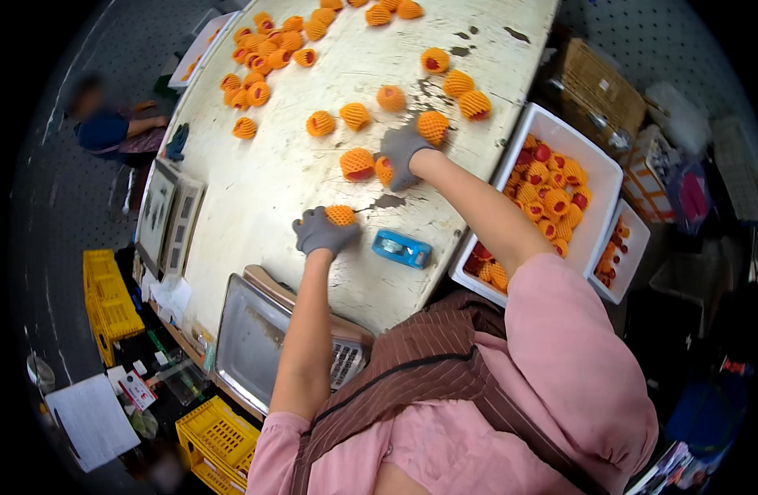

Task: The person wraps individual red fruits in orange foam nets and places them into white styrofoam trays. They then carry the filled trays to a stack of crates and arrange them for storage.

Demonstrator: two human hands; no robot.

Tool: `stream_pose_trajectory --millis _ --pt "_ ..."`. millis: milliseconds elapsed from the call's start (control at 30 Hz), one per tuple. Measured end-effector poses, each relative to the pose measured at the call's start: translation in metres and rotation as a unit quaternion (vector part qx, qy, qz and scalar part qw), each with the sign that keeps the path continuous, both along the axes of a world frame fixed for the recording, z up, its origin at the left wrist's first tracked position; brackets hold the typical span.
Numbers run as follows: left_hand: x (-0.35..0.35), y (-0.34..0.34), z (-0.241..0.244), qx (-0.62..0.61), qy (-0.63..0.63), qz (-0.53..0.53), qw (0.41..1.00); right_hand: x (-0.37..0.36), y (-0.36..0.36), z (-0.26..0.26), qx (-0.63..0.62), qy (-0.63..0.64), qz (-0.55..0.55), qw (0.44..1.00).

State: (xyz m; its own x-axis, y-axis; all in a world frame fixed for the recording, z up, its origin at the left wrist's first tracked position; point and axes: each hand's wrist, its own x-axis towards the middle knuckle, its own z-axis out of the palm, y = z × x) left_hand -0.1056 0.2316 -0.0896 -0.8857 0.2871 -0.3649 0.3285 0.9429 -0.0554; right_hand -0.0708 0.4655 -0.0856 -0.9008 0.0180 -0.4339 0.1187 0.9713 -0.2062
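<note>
My left hand point(327, 232), in a grey glove, is closed around an orange foam-netted red fruit point(340, 215) on the worn white table point(273, 173). Further right, my gloved right hand point(403, 151) rests its fingers on a netted fruit point(384, 171), partly hidden by the hand. Another netted fruit point(432, 127) touches or lies close against the back of that hand. Just left of my right hand sits a netted fruit with red showing point(357, 164). Several more are scattered beyond, with a larger cluster point(267, 46) at the far left. A blue tape dispenser point(402, 249) lies between my forearms.
A white foam box point(605, 179) of netted fruits stands at the table's right edge, beside a smaller box point(639, 238). A weighing scale point(252, 334) is by my left forearm. A framed panel point(157, 219) stands at the left edge. Another person point(109, 133) is beyond it.
</note>
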Motion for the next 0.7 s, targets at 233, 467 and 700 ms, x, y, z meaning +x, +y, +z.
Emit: stream_pose_trajectory --millis 233,467,700 --pt "0.014 -0.020 -0.019 0.060 0.122 -0.044 0.990 0.143 -0.020 -0.034 -0.440 0.354 -0.387 0.730" --pt "-0.004 -0.016 -0.025 0.156 0.063 -0.022 0.985 0.321 0.045 -0.070 0.036 0.178 -0.469 0.865" --pt "-0.054 -0.064 -0.026 0.560 -0.471 0.319 0.602 0.351 0.042 -0.085 0.005 -0.176 -0.490 0.854"
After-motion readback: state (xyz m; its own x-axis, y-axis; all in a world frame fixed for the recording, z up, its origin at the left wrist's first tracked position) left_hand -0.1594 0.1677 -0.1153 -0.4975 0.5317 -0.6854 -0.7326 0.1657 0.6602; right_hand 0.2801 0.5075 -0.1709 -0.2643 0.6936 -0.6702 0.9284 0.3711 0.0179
